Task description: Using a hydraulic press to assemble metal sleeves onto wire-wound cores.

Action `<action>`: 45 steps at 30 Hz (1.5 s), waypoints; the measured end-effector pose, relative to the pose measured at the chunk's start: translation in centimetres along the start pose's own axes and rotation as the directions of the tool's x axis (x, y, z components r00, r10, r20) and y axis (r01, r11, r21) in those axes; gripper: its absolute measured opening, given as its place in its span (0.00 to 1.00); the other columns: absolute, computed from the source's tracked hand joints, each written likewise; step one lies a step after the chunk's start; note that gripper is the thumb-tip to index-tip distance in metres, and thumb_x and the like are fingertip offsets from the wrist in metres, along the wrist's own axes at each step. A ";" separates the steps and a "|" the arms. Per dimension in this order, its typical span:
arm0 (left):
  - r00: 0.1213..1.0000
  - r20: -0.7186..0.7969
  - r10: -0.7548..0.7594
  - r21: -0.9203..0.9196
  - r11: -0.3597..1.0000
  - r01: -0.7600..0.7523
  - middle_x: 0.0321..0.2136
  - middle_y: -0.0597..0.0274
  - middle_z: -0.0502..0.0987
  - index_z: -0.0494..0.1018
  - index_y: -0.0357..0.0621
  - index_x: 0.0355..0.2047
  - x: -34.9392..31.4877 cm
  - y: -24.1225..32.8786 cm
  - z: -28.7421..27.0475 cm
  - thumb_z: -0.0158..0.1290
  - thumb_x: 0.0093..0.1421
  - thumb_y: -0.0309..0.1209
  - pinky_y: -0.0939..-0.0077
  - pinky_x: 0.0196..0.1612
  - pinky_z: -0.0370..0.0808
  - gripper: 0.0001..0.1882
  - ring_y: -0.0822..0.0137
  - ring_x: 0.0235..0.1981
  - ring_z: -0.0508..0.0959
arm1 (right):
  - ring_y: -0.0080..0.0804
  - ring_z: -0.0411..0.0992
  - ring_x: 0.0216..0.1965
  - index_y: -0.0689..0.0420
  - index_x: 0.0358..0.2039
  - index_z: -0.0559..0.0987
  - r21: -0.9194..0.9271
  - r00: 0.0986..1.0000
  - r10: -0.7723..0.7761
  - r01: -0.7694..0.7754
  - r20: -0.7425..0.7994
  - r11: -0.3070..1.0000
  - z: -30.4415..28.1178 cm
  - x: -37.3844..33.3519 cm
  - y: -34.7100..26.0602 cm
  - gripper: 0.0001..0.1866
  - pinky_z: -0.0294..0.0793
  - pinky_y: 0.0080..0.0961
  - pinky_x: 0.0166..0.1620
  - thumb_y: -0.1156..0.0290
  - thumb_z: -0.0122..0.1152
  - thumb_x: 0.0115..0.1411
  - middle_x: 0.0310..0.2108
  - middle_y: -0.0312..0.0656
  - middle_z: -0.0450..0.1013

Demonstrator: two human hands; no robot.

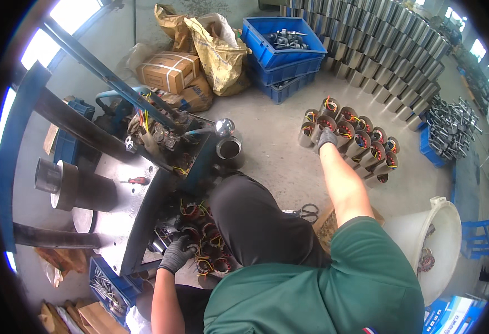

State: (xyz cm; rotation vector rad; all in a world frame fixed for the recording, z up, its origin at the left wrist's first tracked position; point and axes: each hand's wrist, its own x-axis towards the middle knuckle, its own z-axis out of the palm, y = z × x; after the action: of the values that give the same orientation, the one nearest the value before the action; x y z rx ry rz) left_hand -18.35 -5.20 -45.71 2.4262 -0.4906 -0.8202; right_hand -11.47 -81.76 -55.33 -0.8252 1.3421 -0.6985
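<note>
My right hand (327, 138), in a grey glove, reaches forward to a cluster of upright metal cylinders (361, 142). Its fingers close on the rim of a metal cylinder (325, 121) at the cluster's near left side. Inside these cylinders sit wound cores with red, yellow and blue wires. At lower left, my gloved left hand (177, 254) is beside several loose wound stators (205, 242) with yellow and green wires. Its fingers are curled, and what they hold, if anything, is hidden. Shiny metal pieces lie close to that hand.
A press (127, 206) with thick columns stands at left, a red screwdriver (138, 181) on its plate. Scissors (308, 212) lie near my knee. Behind are blue crates (283, 58), sacks (219, 55) and stacked cylinders (389, 50). A white bucket (447, 234) stands at right.
</note>
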 end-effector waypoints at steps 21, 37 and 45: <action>0.413 -0.759 0.503 0.116 0.729 -0.675 0.65 0.48 0.69 0.62 0.36 0.71 -14.5 33.8 -16.7 0.76 0.52 0.50 0.59 0.62 0.75 0.54 0.52 0.60 0.76 | 0.29 0.80 0.32 0.59 0.59 0.79 -0.410 0.209 0.376 0.687 0.903 0.600 5.5 -20.2 -3.9 0.27 0.80 0.30 0.35 0.55 0.66 0.66 0.41 0.44 0.81; -0.143 -0.881 0.452 0.437 0.658 -0.613 0.67 0.46 0.66 0.57 0.37 0.72 -18.9 32.0 -21.3 0.75 0.53 0.51 0.60 0.61 0.77 0.57 0.51 0.60 0.77 | 0.49 0.79 0.51 0.56 0.48 0.86 0.871 -0.355 0.914 0.492 0.194 0.006 11.7 -39.7 9.1 0.20 0.78 0.44 0.53 0.62 0.63 0.56 0.49 0.54 0.82; -0.617 -0.497 0.610 0.851 0.483 -0.207 0.68 0.45 0.65 0.55 0.37 0.73 -27.3 35.4 -33.0 0.75 0.53 0.51 0.61 0.60 0.78 0.58 0.50 0.60 0.77 | 0.34 0.77 0.47 0.50 0.45 0.82 0.564 -0.405 0.834 0.813 0.374 0.141 9.7 -41.1 7.1 0.13 0.74 0.36 0.53 0.59 0.53 0.72 0.39 0.38 0.80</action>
State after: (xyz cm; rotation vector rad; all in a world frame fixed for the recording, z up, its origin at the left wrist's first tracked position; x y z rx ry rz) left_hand -23.58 -8.09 9.60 1.4746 -0.9603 1.8910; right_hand -6.66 -42.75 -38.47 -2.3191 -1.3521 1.0611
